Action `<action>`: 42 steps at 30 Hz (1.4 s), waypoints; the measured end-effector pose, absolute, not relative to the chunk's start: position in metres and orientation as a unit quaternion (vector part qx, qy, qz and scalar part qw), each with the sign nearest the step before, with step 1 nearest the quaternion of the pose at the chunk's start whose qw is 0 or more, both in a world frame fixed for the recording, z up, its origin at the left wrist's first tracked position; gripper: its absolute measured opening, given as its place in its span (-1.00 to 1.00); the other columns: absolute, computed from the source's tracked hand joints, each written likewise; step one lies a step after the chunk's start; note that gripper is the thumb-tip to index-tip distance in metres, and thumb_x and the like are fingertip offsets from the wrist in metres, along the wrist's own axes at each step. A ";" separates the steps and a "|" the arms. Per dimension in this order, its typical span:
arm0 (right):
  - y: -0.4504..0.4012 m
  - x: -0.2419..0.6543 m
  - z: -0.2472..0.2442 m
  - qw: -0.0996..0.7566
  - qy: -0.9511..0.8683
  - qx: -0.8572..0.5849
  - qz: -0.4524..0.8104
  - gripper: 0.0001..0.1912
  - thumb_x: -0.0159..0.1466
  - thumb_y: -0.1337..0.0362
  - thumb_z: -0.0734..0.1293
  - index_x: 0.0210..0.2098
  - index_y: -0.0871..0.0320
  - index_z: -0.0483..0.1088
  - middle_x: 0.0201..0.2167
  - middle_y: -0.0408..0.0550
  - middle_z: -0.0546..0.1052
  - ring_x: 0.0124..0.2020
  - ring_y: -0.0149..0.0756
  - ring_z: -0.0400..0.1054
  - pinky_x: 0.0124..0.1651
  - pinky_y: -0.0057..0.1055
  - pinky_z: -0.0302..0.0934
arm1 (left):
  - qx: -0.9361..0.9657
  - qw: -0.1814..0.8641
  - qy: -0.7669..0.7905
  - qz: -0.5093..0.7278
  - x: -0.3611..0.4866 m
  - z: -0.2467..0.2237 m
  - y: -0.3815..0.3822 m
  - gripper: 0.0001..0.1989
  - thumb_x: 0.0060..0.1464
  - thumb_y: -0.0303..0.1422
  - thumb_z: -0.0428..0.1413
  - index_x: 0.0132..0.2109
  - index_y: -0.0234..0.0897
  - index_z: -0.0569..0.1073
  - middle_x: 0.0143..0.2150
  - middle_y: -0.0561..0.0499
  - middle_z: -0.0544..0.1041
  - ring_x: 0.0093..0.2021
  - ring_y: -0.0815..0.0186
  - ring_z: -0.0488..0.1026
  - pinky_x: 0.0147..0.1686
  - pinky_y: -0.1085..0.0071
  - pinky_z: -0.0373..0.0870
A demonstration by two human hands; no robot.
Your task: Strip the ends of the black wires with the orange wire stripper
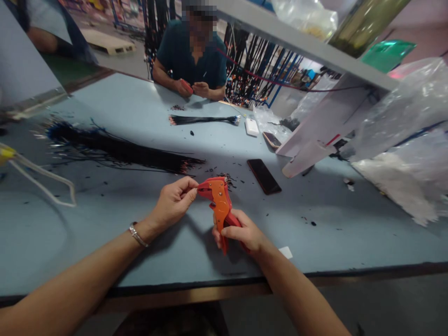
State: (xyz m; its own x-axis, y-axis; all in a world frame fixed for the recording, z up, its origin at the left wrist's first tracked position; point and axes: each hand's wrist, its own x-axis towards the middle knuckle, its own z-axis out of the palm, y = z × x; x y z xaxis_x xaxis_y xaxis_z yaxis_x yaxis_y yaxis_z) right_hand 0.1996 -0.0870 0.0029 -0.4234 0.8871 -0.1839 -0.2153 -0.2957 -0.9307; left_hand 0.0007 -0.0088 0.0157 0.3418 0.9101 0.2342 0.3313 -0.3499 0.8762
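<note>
My right hand point(242, 232) grips an orange-and-red pistol-shaped metal tool point(220, 201); my left hand point(175, 199) is pinched at its nose, on what I cannot tell, with a long black wire bundle point(131, 150) beyond.

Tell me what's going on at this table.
The right hand grips an orange and red hand tool, and the left hand pinches its fingers at the tool's jaws. A large bundle of black wires lies to the left, with a dark phone to the right. Across the table, another person holds something red.
</note>
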 end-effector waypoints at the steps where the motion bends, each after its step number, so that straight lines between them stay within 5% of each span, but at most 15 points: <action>1: -0.087 0.200 0.002 0.386 -0.450 -0.373 0.713 -0.77 0.04 0.28 0.39 -0.36 0.22 0.31 -0.52 -0.12 0.44 -0.58 -0.40 0.35 -0.59 -0.49 0.29 | 0.727 0.378 0.425 0.385 0.001 0.016 -0.009 -0.76 0.10 -0.22 0.02 -0.35 -0.29 0.44 -0.48 0.06 0.44 -0.45 0.35 0.32 -0.45 0.49 0.22; 24: -0.091 0.192 0.002 0.394 -0.514 -0.383 0.658 -0.60 0.16 -0.01 0.42 -0.43 0.20 0.29 -0.65 -0.15 0.42 -0.68 -0.44 0.29 -0.63 -0.53 0.22 | 0.734 0.362 0.425 0.386 -0.001 0.021 -0.012 -0.75 0.13 -0.21 0.00 -0.33 -0.28 0.44 -0.50 0.08 0.38 -0.47 0.36 0.27 -0.47 0.49 0.19; 35: -0.092 0.188 0.000 0.423 -0.484 -0.413 0.645 -0.60 0.14 0.01 0.43 -0.49 0.17 0.25 -0.73 -0.25 0.33 -0.76 -0.49 0.21 -0.74 -0.60 0.09 | 0.724 0.375 0.428 0.390 0.000 0.022 -0.011 -0.75 0.12 -0.20 0.02 -0.33 -0.29 0.44 -0.48 0.07 0.41 -0.47 0.36 0.27 -0.45 0.48 0.21; 42: -0.084 0.190 -0.006 0.437 -0.403 -0.374 0.712 -0.67 0.10 0.13 0.45 -0.33 0.20 0.30 -0.63 -0.18 0.44 -0.70 -0.39 0.34 -0.70 -0.54 0.22 | 0.700 0.379 0.456 0.398 0.009 0.018 -0.006 -0.77 0.07 -0.20 0.04 -0.38 -0.28 0.42 -0.52 0.09 0.36 -0.49 0.36 0.24 -0.48 0.47 0.19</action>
State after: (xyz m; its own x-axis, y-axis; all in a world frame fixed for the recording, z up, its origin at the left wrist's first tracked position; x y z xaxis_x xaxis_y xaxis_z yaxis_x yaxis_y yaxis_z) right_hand 0.1899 -0.0841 -0.0064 -0.3391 0.9233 -0.1803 -0.3213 -0.2938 -0.9002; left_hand 0.0089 -0.0060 0.0178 0.2666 0.9403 0.2114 0.3357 -0.2962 0.8942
